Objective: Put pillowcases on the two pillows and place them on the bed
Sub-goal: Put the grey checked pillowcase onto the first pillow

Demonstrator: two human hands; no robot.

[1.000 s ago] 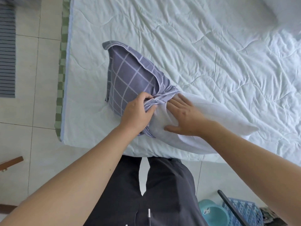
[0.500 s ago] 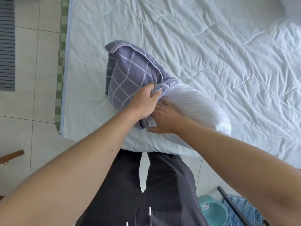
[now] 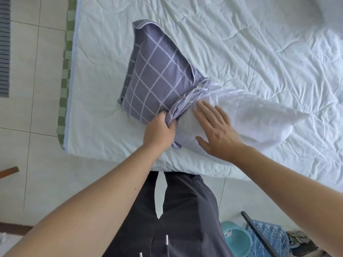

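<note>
A white pillow [image 3: 259, 125] lies near the bed's front edge, its left half inside a purple-grey checked pillowcase [image 3: 157, 76]. The case's opening is bunched across the pillow's middle. My left hand [image 3: 159, 132] grips that bunched hem at its near end. My right hand [image 3: 217, 130] lies flat on the bare white part of the pillow, fingers spread toward the hem. A second pillow shows only as a blurred white shape at the far right corner [image 3: 332, 10].
The bed [image 3: 241, 43] carries a pale quilted cover; a green checked border [image 3: 66, 58] runs along its left edge. Tiled floor lies to the left. A teal tub [image 3: 235, 240] and a blue basket [image 3: 267, 240] stand on the floor at the lower right.
My right hand slid out from beside the hem and now lies flat and spread on the pillow. My left hand shifted lower along the hem. The pillow's right end spread out again.
</note>
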